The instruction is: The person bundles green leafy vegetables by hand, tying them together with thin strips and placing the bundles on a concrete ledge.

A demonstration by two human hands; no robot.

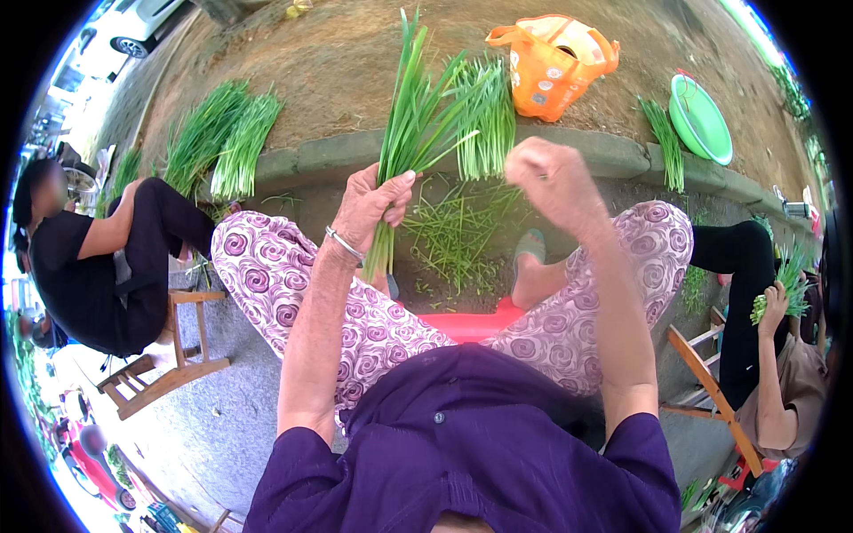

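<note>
My left hand point(376, 203) grips a bunch of long green leafy stalks point(410, 113), which look like garlic chives, with the leaf tips pointing away from me and the pale ends below the fist. To the right, my right hand point(548, 180) is raised, blurred, its fingers curled; whether something thin is between them cannot be told. Behind and between the hands, a laid-out pile of the same greens point(485, 126) rests across the stone curb. Loose trimmings point(460, 240) are scattered on the ground between my feet.
An orange bag point(553, 73) stands beyond the curb point(340, 154). A green plastic basin point(700, 120) lies farther right beside a small bunch point(666, 143). More greens point(230, 140) lie left. One person point(86, 266) sits at left; another at right holds a bunch point(786, 293). Wooden stools point(193, 333) flank me.
</note>
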